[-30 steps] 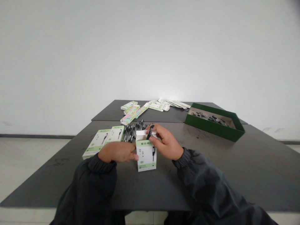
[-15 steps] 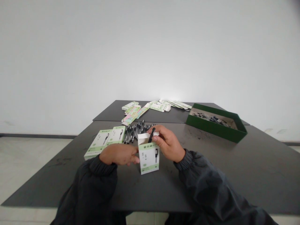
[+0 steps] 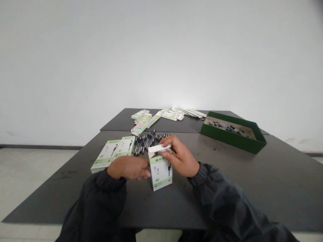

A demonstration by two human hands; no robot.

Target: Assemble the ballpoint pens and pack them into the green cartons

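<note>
A white and green pen box (image 3: 161, 171) stands on the table in front of me, leaning slightly. My left hand (image 3: 131, 167) grips its left side, with some fingertips hidden behind the carton. At the top right corner, my right hand (image 3: 179, 155) has its thumb at the front edge and its fingers on the white flap (image 3: 158, 148), which is partly folded over the opening. Little of the inside shows beneath the flap. Just behind the box lies a row of black pens (image 3: 142, 143). Two more pen boxes (image 3: 107, 153) lie flat beyond my left hand.
A green open box (image 3: 233, 141) with many loose pens (image 3: 227, 127) sits at the right. Flattened cartons (image 3: 174, 114) and colourful printed ones (image 3: 142, 123) are spread over the far table. A seam (image 3: 184, 131) separates the two dark tabletops.
The black pen that my right hand held in the box's opening is out of sight now. My right fingers have moved onto the flap, which is folded further over, and the box has turned slightly.
</note>
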